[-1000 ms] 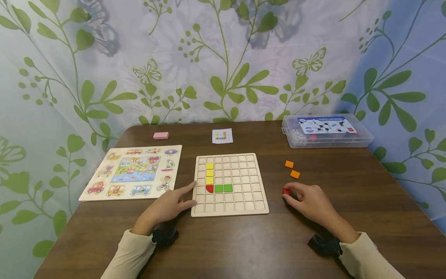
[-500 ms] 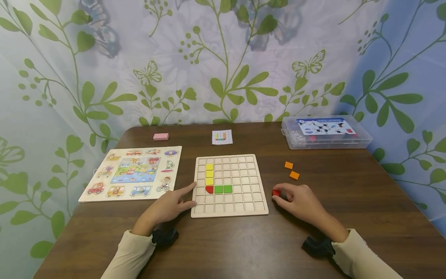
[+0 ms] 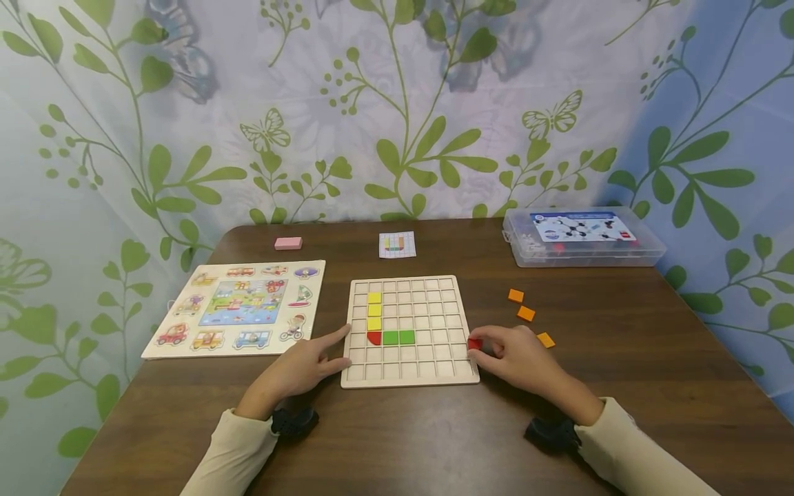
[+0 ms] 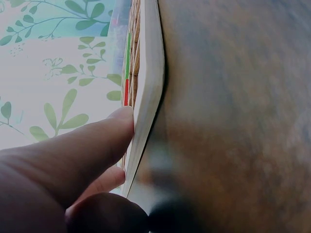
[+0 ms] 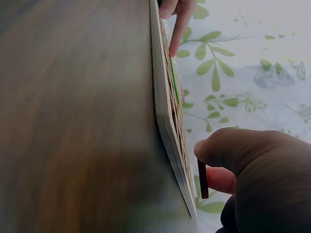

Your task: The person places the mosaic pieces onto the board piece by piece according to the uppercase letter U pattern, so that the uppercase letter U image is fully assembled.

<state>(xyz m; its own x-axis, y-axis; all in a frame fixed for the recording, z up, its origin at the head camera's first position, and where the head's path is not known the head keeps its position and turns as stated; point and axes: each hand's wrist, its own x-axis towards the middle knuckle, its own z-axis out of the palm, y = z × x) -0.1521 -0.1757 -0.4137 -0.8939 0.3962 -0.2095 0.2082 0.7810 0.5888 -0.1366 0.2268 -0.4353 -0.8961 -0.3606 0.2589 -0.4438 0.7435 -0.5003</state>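
My right hand (image 3: pixel 521 355) pinches a red tile (image 3: pixel 474 344) between thumb and fingertips, over the right edge of the wooden grid board (image 3: pixel 428 351). In the right wrist view that red tile (image 5: pixel 203 179) is seen edge-on, held beside the board. My left hand (image 3: pixel 300 368) rests at the board's left edge, index finger and thumb extended and touching the rim. Set in the grid are a column of three yellow tiles (image 3: pixel 375 311), a rounded red tile (image 3: pixel 374 338) below them, and two green tiles (image 3: pixel 398 337) to its right.
Three orange tiles (image 3: pixel 526 314) lie right of the board. Behind it is a small pattern card (image 3: pixel 397 245). A picture puzzle board (image 3: pixel 242 303) sits to the left, a pink block (image 3: pixel 288 243) behind it. A clear plastic case (image 3: pixel 583 238) stands at the back right.
My right hand has carried the red tile leftward from the table to the board's right edge, uncovering a third orange tile. My left hand has stayed in place.
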